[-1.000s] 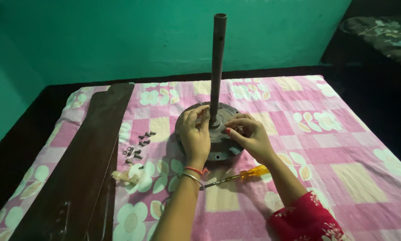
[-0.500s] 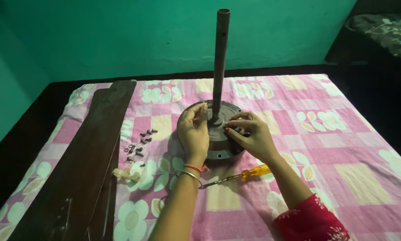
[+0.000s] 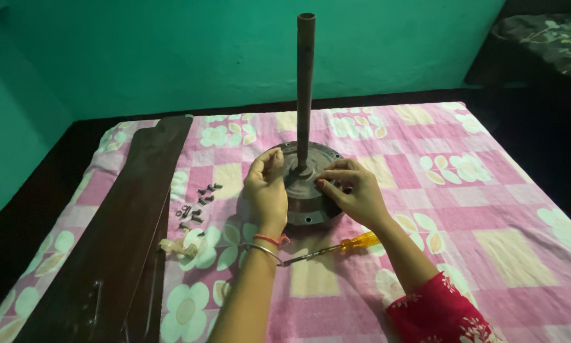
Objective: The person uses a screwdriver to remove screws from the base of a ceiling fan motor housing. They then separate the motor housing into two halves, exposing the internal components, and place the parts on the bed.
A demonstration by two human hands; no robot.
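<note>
Metal motor (image 3: 306, 190) looks heavy, rigid; your left hand (image 3: 266, 190) and right hand (image 3: 352, 190) clasp its top. Grip the rim, not the rod (image 3: 305, 89).

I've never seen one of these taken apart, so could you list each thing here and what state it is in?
Round motor housing: flat on the cloth, both hands on it.
Rod: upright from the housing's middle.
Left hand: resting on the housing's left edge.
Right hand: fingertips pinched at the rod's base.
Screwdriver: lying flat, untouched.
Screws: loose, scattered.
Brown blades: detached, lying flat.
</note>
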